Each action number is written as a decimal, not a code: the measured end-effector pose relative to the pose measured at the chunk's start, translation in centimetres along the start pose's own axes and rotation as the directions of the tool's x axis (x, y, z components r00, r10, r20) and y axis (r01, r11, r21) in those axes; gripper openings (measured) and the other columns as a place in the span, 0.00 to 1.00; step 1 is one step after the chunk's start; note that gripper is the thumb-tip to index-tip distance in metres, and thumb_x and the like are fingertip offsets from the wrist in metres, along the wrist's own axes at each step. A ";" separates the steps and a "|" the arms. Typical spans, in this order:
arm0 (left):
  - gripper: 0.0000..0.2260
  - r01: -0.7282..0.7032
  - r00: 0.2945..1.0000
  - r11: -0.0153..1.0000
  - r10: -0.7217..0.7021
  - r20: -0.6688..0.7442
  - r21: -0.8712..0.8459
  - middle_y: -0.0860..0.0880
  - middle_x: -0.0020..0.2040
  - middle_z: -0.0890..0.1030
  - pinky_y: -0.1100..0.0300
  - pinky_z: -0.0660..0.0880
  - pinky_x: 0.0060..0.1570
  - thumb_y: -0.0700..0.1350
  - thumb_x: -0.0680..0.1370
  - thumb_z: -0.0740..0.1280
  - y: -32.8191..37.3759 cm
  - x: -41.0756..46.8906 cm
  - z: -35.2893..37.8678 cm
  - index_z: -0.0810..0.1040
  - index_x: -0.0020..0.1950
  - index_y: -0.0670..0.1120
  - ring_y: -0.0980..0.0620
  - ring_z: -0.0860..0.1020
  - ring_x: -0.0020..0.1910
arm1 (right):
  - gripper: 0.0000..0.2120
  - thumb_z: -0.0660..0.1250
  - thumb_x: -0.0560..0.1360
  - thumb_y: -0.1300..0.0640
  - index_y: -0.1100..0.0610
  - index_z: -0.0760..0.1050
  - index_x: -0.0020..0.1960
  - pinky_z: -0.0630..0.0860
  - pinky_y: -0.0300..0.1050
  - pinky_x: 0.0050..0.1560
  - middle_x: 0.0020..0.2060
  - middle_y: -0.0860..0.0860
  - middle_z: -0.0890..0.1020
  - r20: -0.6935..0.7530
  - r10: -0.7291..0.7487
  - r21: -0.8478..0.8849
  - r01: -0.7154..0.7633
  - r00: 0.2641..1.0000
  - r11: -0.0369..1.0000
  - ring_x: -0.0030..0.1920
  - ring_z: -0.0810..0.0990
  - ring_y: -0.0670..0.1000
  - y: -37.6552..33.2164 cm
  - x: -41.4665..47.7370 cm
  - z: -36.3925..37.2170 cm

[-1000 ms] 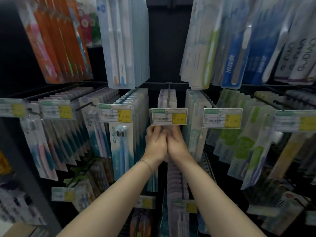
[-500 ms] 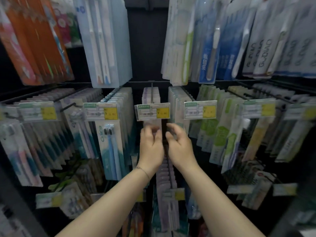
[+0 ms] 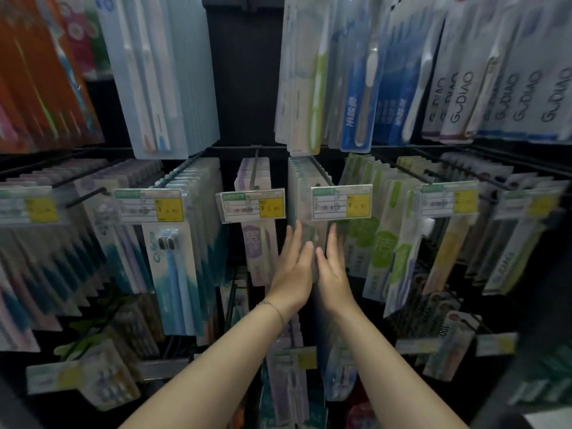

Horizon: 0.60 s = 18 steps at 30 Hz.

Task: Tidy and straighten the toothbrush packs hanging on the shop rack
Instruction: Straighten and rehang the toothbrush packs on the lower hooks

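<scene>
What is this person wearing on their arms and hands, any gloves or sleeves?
No gloves and no sleeves show: both forearms are bare. The left hand has a thin chain bracelet round its wrist. The right hand and wrist wear nothing; no rings are visible.

Left hand (image 3: pixel 294 269), right hand (image 3: pixel 333 270): shifted right, from purple pack row (image 3: pixel 257 243) to clear pack row (image 3: pixel 305 193); my fingers (image 3: pixel 296 235), formerly curled, now straight.
</scene>
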State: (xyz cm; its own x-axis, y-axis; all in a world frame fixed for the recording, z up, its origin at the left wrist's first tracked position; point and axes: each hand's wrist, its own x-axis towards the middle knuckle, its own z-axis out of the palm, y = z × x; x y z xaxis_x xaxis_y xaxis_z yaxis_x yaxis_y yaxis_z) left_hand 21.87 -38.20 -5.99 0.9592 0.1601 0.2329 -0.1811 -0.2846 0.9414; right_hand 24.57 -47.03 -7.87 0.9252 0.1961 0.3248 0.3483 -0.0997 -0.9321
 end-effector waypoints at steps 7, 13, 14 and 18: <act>0.28 -0.010 0.997 0.999 0.006 -0.082 -0.047 0.55 0.81 0.55 0.48 0.50 0.79 0.59 0.82 0.52 -1.0 2.3 1.1 0.49 0.81 0.58 0.57 0.53 0.79 | 0.25 0.49 0.84 0.46 0.40 0.42 0.77 0.47 0.45 0.78 0.79 0.40 0.49 0.109 0.043 0.102 -0.054 0.993 0.993 0.77 0.48 0.39 1.0 1.8 0.0; 0.23 0.047 0.992 0.999 -0.047 -0.116 -0.003 0.49 0.77 0.60 0.46 0.56 0.77 0.56 0.84 0.51 -1.2 4.4 1.1 0.57 0.79 0.58 0.51 0.60 0.75 | 0.25 0.49 0.85 0.46 0.47 0.46 0.80 0.48 0.38 0.72 0.79 0.46 0.52 0.109 0.118 0.043 -0.123 0.987 0.991 0.70 0.51 0.38 0.6 3.9 -0.1; 0.22 0.055 0.991 0.998 -0.056 -0.122 -0.012 0.48 0.76 0.62 0.47 0.57 0.76 0.56 0.84 0.52 -1.1 4.6 1.1 0.59 0.79 0.57 0.51 0.62 0.74 | 0.25 0.48 0.85 0.46 0.47 0.47 0.80 0.47 0.37 0.70 0.79 0.47 0.52 0.110 0.126 0.032 -0.130 0.986 0.991 0.70 0.51 0.37 0.5 4.0 -0.1; 0.29 0.063 0.987 0.998 -0.063 -0.148 -0.002 0.48 0.74 0.64 0.46 0.59 0.76 0.64 0.78 0.52 -1.2 4.8 1.2 0.61 0.78 0.57 0.51 0.64 0.73 | 0.26 0.49 0.84 0.44 0.47 0.47 0.80 0.48 0.42 0.75 0.79 0.48 0.53 0.117 0.133 0.056 -0.140 0.984 0.989 0.73 0.52 0.39 0.1 4.1 -0.1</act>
State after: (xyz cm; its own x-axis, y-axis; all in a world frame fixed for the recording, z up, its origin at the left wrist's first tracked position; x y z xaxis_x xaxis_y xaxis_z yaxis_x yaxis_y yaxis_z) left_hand 26.94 -38.20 -6.32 0.9261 0.3158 0.2067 -0.1204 -0.2718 0.9548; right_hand 28.45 -46.29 -6.61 0.9394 0.2936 0.1768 0.2059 -0.0714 -0.9760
